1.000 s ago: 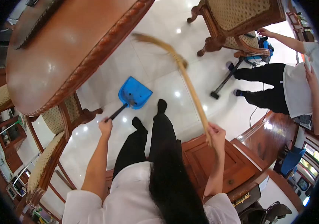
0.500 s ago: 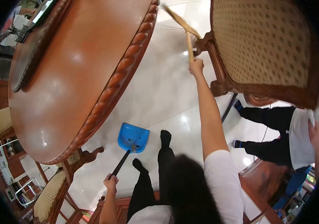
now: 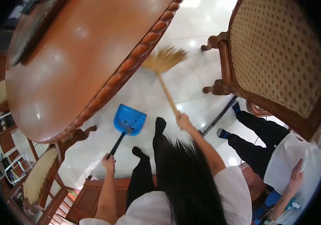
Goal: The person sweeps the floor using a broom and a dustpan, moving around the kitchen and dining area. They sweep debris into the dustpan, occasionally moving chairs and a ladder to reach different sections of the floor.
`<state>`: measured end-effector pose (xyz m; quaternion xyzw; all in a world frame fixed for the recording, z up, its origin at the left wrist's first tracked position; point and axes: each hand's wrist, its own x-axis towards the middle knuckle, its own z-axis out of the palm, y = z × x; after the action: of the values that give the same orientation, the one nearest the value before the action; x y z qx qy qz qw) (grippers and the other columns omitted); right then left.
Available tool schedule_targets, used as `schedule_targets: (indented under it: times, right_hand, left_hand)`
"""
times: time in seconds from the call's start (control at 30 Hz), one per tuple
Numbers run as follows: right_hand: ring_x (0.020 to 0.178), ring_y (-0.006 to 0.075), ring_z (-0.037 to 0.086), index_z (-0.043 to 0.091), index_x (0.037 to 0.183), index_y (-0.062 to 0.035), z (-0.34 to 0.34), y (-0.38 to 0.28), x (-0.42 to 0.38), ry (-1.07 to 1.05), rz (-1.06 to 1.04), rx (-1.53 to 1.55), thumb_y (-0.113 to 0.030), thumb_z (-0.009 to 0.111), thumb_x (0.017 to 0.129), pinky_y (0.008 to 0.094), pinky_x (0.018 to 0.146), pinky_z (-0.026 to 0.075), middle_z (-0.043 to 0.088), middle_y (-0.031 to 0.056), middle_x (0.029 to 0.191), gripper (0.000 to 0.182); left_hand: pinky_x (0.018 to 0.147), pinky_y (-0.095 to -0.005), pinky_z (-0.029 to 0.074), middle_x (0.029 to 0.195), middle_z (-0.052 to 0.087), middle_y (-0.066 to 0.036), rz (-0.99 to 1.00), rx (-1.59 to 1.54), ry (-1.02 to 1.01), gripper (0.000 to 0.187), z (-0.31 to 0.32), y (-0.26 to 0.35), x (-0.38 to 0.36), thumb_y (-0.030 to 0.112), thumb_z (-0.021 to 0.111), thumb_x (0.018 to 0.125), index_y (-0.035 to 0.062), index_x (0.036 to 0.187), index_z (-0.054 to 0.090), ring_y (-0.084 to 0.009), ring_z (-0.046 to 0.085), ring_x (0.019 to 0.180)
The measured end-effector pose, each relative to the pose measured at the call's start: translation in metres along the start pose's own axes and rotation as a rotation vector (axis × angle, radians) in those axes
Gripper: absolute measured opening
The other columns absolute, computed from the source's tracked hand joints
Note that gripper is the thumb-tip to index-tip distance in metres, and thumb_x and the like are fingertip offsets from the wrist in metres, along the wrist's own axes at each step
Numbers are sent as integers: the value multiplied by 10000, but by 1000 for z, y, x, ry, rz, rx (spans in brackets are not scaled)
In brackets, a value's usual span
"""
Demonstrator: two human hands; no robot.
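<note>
My left hand (image 3: 108,162) is closed round the black handle of a blue dustpan (image 3: 130,119), which lies on the tiled floor with some dark debris in it. In my right hand (image 3: 183,121) is the wooden handle of a straw broom (image 3: 164,62). The broom's bristles are fanned out and a little blurred, low over or on the floor beside the table. Part of the bristle head is hidden behind the table's edge. The dustpan sits between the table and my feet, apart from the broom.
A large brown wooden table (image 3: 89,56) with a carved edge fills the upper left. An upholstered chair (image 3: 276,52) stands at the right, another chair (image 3: 42,176) at the lower left. Another person (image 3: 258,146) in dark trousers is at the right, beside a dark pole (image 3: 218,118).
My right hand has drawn the broom back from beside the chair, down and left toward the table, its bristles now spread. The dustpan is still in my left hand.
</note>
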<state>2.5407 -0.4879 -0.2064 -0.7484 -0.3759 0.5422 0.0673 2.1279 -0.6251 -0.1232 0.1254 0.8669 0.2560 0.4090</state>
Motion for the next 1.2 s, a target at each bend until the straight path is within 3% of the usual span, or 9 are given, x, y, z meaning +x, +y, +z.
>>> schedule_targets:
  times: [0.13, 0.27, 0.5, 0.63, 0.87, 1.0, 1.07, 1.1, 1.2]
  right_hand:
    - [449, 100, 476, 458, 1149, 4, -2, -25, -133, -402, 236, 528, -157, 511, 809, 242, 336, 355, 542, 70, 607, 380]
    - [442, 79, 466, 449, 1151, 17, -43, -6, -222, -280, 293, 662, -101, 546, 772, 215, 330, 334, 569, 82, 642, 409]
    - [397, 94, 455, 454, 1133, 16, -118, -22, -308, 138, 108, 341, -56, 516, 761, 175, 310, 316, 560, 95, 628, 384]
    - [439, 131, 483, 497, 1049, 9, -53, 6, -192, 130, 43, 549, -81, 501, 773, 222, 331, 361, 513, 74, 603, 290]
    - [348, 182, 469, 505, 572, -1, 162, 5, -134, -77, -196, -9, -99, 458, 724, 315, 293, 362, 481, 121, 462, 187]
    - [403, 168, 492, 532, 881, 53, 180, -55, -231, -334, 73, -65, -80, 468, 737, 263, 309, 356, 530, 131, 570, 207]
    - [440, 151, 499, 532, 971, 45, 127, -61, -231, -547, -353, -429, -104, 508, 746, 237, 340, 364, 546, 117, 611, 271]
    - [426, 113, 494, 551, 968, 14, 111, -94, -265, -345, 37, -149, -143, 566, 753, 217, 350, 364, 548, 75, 583, 267]
    - [426, 106, 474, 507, 1067, 14, 30, -134, -299, -250, 26, -187, -121, 530, 775, 196, 342, 343, 566, 93, 652, 322]
  left_hand:
    - [440, -247, 471, 674, 544, -115, 97, 96, 52, 341, 5, 2, 3, 52, 540, 702, -115, 996, 493, -137, 520, 511]
    - [531, -305, 473, 674, 601, -171, 338, 468, 96, 311, -19, -55, 42, 174, 569, 679, -46, 897, 592, -204, 579, 504]
    - [668, -335, 461, 752, 604, -192, 252, 264, 134, 302, -76, -74, 6, 161, 572, 666, -15, 910, 601, -280, 598, 695]
    - [692, -340, 455, 771, 598, -206, 203, 194, 163, 304, -106, -105, -5, 153, 572, 657, -13, 911, 601, -300, 595, 742]
    - [731, -373, 442, 810, 590, -211, 108, 127, 243, 317, -129, -115, -29, 155, 558, 664, -1, 938, 592, -334, 572, 788]
    - [747, -374, 443, 851, 586, -208, 35, 74, 222, 330, -125, -119, -32, 159, 549, 680, 9, 973, 576, -335, 564, 823]
    - [751, -377, 443, 861, 585, -206, 24, 46, 238, 324, -118, -131, -26, 161, 546, 687, 11, 972, 576, -334, 562, 832]
    - [755, -380, 442, 870, 585, -204, 28, 61, 249, 318, -120, -138, -24, 163, 542, 694, 12, 972, 576, -333, 560, 841]
    - [757, -396, 442, 885, 578, -212, -53, 19, 222, 311, -129, -137, -29, 159, 534, 706, 18, 981, 570, -348, 554, 842]
